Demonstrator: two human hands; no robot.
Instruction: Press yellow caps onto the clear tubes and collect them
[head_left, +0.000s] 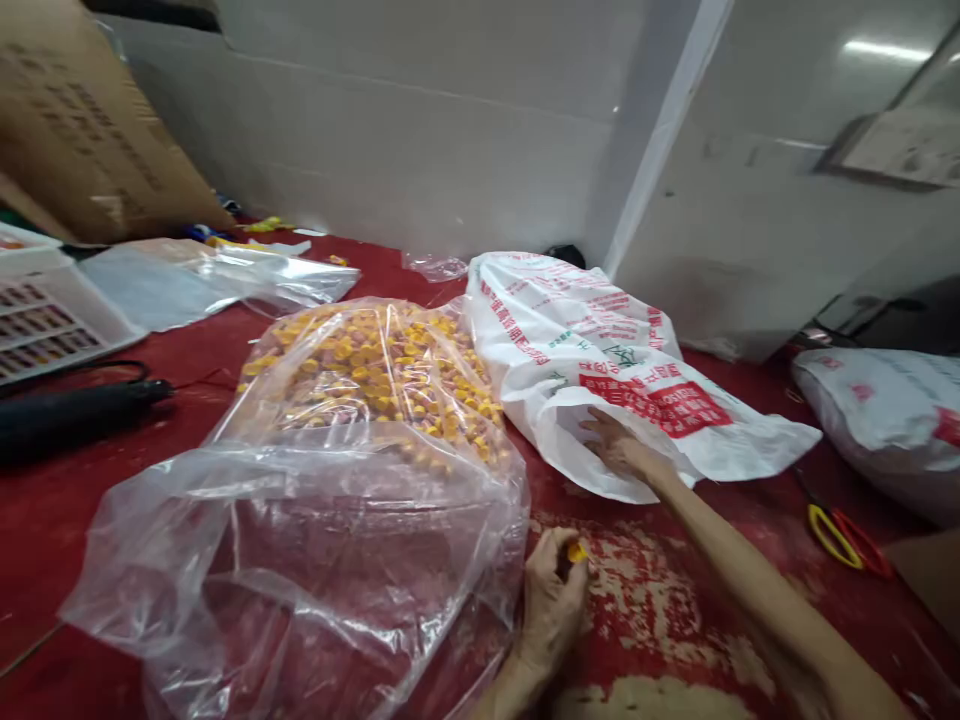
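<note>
My left hand (551, 600) is low in the view, its fingers closed around a small yellow plastic cap (576, 552). My right hand (619, 445) reaches forward with fingers spread and rests on a white plastic sack (570, 350) printed in red, at its lower edge. Left of both hands lies a large clear plastic bag (375, 370), full of several yellow caps in its far part. Its slack near part (285, 560) spreads over the table, close to my left hand.
The table has a worn red covering (645, 600) with bare patches. Scissors with yellow and red handles (847, 540) lie to the right, beside a filled white sack (885, 420). To the left are a black umbrella (75, 420), a white crate (52, 310), loose plastic film (210, 280) and cardboard (82, 130).
</note>
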